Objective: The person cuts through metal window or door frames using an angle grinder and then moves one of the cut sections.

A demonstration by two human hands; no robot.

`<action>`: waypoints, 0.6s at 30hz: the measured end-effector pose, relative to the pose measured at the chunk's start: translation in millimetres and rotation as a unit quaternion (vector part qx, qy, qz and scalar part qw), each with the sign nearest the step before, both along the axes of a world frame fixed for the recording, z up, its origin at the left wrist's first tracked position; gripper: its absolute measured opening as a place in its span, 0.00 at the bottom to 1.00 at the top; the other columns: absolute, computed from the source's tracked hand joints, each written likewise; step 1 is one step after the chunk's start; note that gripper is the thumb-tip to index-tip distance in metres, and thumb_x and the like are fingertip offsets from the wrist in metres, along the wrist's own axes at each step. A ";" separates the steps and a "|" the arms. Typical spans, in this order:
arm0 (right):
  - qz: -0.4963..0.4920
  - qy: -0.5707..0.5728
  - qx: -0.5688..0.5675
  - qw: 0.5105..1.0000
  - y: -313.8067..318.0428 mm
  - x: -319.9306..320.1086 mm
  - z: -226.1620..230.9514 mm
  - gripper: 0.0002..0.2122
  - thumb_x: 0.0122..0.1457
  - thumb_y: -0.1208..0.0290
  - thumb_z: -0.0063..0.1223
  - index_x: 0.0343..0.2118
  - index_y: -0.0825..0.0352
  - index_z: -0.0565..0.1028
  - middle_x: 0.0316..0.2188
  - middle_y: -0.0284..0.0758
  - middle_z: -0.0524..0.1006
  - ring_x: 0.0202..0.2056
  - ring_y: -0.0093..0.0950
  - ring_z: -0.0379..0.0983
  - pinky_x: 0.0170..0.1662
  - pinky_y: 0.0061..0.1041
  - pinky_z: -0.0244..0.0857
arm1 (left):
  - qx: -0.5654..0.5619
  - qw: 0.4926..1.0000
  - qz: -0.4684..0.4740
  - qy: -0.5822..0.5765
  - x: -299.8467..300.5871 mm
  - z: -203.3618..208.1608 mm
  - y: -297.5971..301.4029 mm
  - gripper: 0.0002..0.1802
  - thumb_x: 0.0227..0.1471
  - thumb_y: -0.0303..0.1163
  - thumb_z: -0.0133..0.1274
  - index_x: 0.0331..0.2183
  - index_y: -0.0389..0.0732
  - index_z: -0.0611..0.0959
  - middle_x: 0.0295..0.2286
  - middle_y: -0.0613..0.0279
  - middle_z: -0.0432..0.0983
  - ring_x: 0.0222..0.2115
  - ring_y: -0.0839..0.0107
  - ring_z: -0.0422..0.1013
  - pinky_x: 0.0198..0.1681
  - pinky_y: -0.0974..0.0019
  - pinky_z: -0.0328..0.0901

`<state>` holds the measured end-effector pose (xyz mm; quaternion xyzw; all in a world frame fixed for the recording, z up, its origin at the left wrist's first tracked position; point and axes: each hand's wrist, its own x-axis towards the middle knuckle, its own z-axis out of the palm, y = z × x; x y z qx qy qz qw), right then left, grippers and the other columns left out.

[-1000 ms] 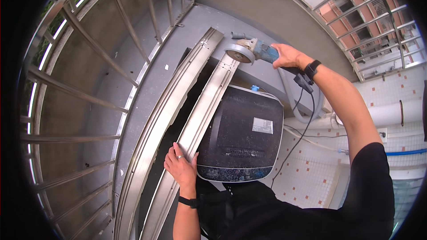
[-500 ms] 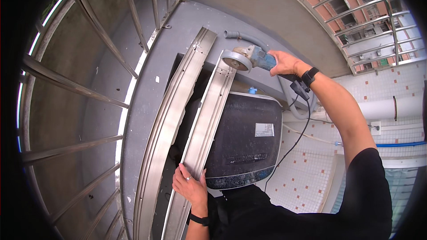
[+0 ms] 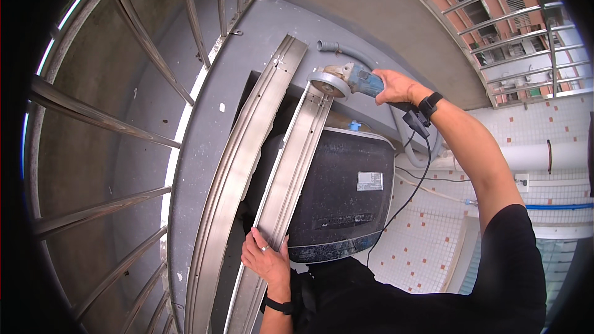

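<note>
My right hand (image 3: 399, 88) is wrapped round the blue body of an angle grinder (image 3: 365, 81), whose guarded disc is at the far end of a long silvery metal profile (image 3: 286, 176). Whether the disc touches the metal I cannot tell. Lower down, my left hand (image 3: 267, 257) grips that same profile across its width, fingers on the left edge and thumb on the right. A second metal profile (image 3: 238, 148) lies to the left, roughly parallel. Beneath the gripped profile is a dark, scuffed, boxy case (image 3: 340, 210) with a white label.
Metal railing bars (image 3: 139, 37) rise along the left over a grey ledge (image 3: 204, 142). A grey corrugated hose (image 3: 337, 47) lies beyond the grinder. The grinder's black cord (image 3: 416, 195) hangs past the dark case. White pipe (image 3: 482, 158) and tiled wall (image 3: 421, 235) stand at right.
The whole view has shifted slightly to the right. Against the profile, the grinder has barely moved, with its disc still at the far end. Both hands keep their holds.
</note>
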<state>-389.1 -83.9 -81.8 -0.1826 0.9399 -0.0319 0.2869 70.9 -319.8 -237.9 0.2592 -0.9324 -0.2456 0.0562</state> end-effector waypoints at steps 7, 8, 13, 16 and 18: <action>0.001 0.011 0.009 1.000 -1.6 -1.3 2.3 0.35 0.38 0.63 0.70 0.53 0.70 0.72 0.41 0.47 0.80 0.45 0.42 0.76 0.51 0.34 0.68 | -0.003 1.000 0.005 0.003 1.2 -1.6 0.2 0.57 0.36 0.44 0.75 0.63 0.38 0.64 0.53 0.48 0.67 0.52 0.47 0.65 0.56 0.44 0.57; -0.006 -0.002 0.016 1.000 -4.5 -1.2 4.4 0.35 0.38 0.63 0.69 0.53 0.70 0.72 0.41 0.47 0.80 0.46 0.42 0.76 0.52 0.34 0.68 | -0.003 1.000 0.004 0.003 1.4 -2.0 0.1 0.57 0.36 0.44 0.75 0.63 0.38 0.64 0.53 0.48 0.67 0.52 0.47 0.65 0.56 0.44 0.57; -0.013 -0.008 0.026 1.000 -5.2 -1.9 5.1 0.37 0.39 0.63 0.69 0.55 0.71 0.71 0.43 0.48 0.79 0.48 0.42 0.76 0.53 0.33 0.68 | -0.001 1.000 0.008 -0.005 0.0 -1.4 0.7 0.58 0.35 0.43 0.76 0.63 0.38 0.64 0.54 0.48 0.67 0.53 0.47 0.65 0.57 0.44 0.56; -0.020 -0.024 0.036 0.999 -6.9 -1.4 4.6 0.39 0.39 0.63 0.69 0.57 0.72 0.70 0.45 0.48 0.79 0.48 0.41 0.76 0.53 0.32 0.68 | -0.003 1.000 0.010 -0.004 0.5 -3.2 0.4 0.57 0.35 0.43 0.76 0.63 0.38 0.64 0.54 0.48 0.67 0.53 0.47 0.65 0.57 0.44 0.56; -0.017 0.000 0.009 1.000 3.3 -4.3 -1.9 0.39 0.39 0.63 0.69 0.58 0.72 0.69 0.45 0.48 0.79 0.48 0.41 0.76 0.53 0.32 0.68 | -0.002 1.000 0.008 -0.004 0.1 -2.4 0.4 0.57 0.35 0.43 0.75 0.63 0.38 0.64 0.54 0.48 0.67 0.53 0.47 0.65 0.57 0.44 0.56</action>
